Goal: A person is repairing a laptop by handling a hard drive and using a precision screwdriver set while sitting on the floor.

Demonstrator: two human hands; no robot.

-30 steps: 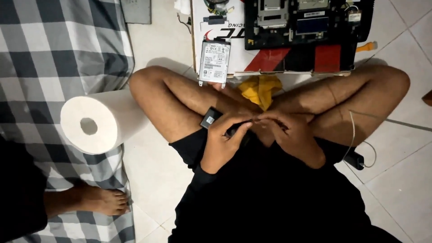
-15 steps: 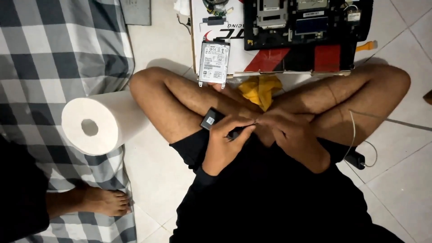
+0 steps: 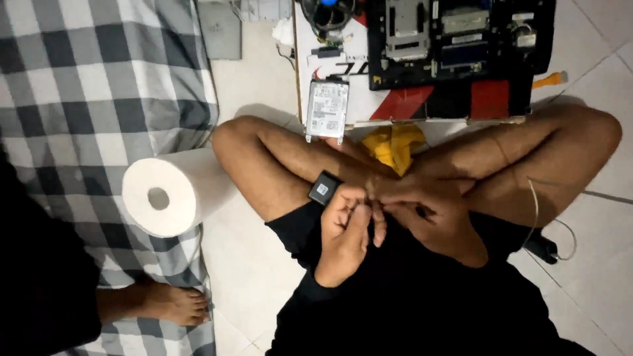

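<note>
A small black square part (image 3: 324, 188) is pinched in the left hand (image 3: 344, 234) above the lap; the right hand (image 3: 438, 221) is curled narrow against it, its contents indiscernible. Fine fingertip manipulation is judged underway; a steady grip is required next.

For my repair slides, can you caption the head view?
Cross-legged on the floor, left hand and right hand pinch a small black part near a hard drive and opened laptop.

The scene is evenly and softly lit from above, faint shadows being cast on the pale floor tiles (image 3: 250, 264), with slight blur throughout.
</note>
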